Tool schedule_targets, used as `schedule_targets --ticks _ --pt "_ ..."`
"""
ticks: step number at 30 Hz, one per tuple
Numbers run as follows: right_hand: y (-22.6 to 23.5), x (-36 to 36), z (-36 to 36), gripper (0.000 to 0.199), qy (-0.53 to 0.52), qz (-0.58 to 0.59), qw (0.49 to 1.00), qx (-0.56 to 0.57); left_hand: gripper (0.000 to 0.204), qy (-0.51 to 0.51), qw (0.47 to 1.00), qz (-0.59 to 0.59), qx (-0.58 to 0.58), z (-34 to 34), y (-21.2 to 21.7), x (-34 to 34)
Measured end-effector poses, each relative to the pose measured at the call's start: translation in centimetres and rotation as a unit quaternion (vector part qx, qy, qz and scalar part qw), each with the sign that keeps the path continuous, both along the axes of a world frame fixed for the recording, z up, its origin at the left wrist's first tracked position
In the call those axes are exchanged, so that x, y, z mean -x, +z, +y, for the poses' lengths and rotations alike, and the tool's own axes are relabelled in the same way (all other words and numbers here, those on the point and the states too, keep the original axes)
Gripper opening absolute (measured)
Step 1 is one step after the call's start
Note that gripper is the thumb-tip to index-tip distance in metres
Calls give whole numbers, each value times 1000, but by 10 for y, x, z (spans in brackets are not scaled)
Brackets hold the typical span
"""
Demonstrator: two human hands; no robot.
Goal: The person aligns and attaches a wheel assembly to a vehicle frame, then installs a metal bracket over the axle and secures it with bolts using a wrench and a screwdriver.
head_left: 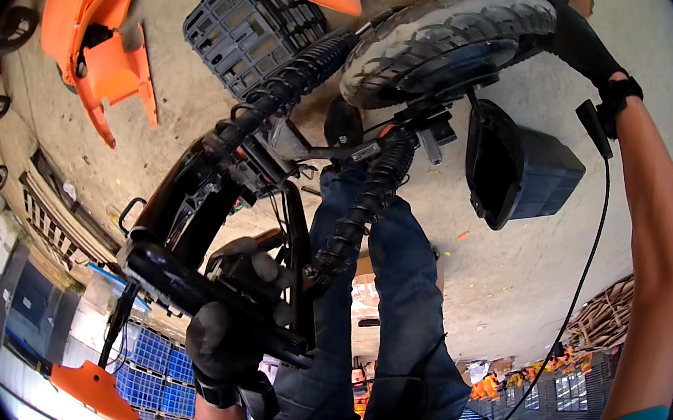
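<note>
A partly dismantled scooter or moped leans in front of me, with its knobbly, dusty black wheel at the far side. My left hand, in a dark grey glove, is closed around a black bar of its frame, fingers curled over it. My right hand, in a black glove, reaches to the far right side of the tyre; its fingers are mostly hidden at the view's top edge. Two black coil-spring shock absorbers run from the wheel area toward me, one on each side.
Right of the wheel lies an open black bin-like box. A black plastic crate and orange body panels lie at the far left. A cable with a black end piece hangs beside my right forearm. Blue crates stand lower left.
</note>
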State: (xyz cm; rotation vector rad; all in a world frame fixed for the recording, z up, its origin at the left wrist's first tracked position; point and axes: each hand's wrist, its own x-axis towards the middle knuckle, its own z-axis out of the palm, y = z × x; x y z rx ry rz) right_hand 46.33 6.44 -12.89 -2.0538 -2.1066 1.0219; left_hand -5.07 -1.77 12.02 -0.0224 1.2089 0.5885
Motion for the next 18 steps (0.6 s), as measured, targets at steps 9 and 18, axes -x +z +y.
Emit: schedule_targets --ticks 9,18 --pt "-3 1 4 81 14 -23 999 18 84 5 1000 -18 24 -18 3 -1" --pt "-28 8 -1 84 -2 24 996 -85 84 4 1000 -13 24 -20 4 2"
